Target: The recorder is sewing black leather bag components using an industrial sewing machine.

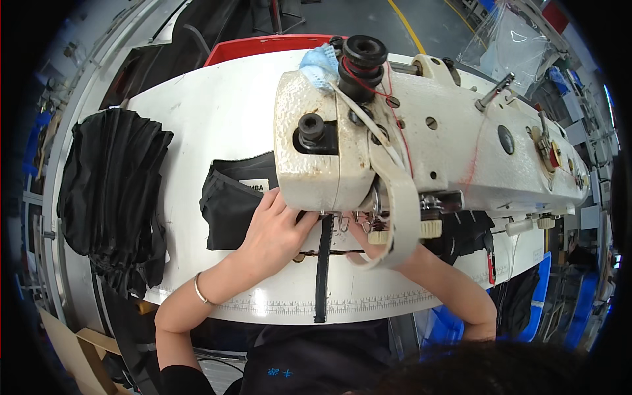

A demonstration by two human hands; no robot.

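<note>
A black fabric piece with a small pale label lies under the head of a white sewing machine. My left hand is closed on its right side, fingers bent down onto the cloth near the needle area, some fingertips behind the machine head. A narrow black strip runs from the needle area toward the table's front edge. My right hand is close to the presser foot on the right, largely covered by the machine's parts, so its grip is hidden.
A thick stack of black fabric pieces sits at the table's left. More black cloth lies under the machine arm at right, beside a small red-handled tool. A red bin stands behind the white table; a blue crate is at lower right.
</note>
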